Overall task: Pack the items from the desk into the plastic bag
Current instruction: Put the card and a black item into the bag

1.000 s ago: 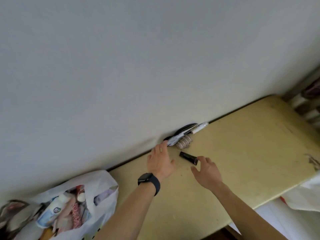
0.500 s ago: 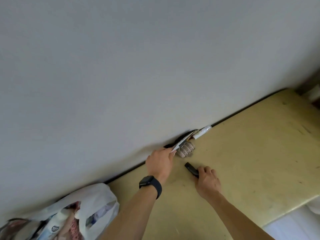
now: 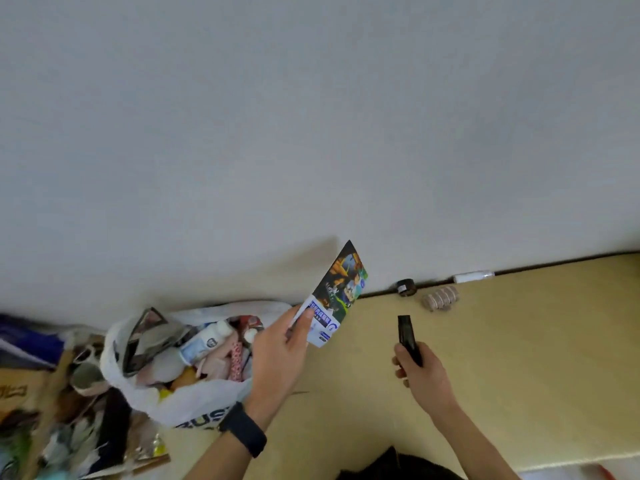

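Home room: yellow desk [image 3: 519,375], plain wall [image 3: 311,116]

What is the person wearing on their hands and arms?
Not much! The left hand and right hand have no gloves, and I can see no rings. No sleeves show on either forearm. The only thing worn is a wide black wristband on the left wrist, probably a watch.

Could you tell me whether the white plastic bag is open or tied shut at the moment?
Open: the plastic bag has a gaping mouth, showing a bottle and other items inside.
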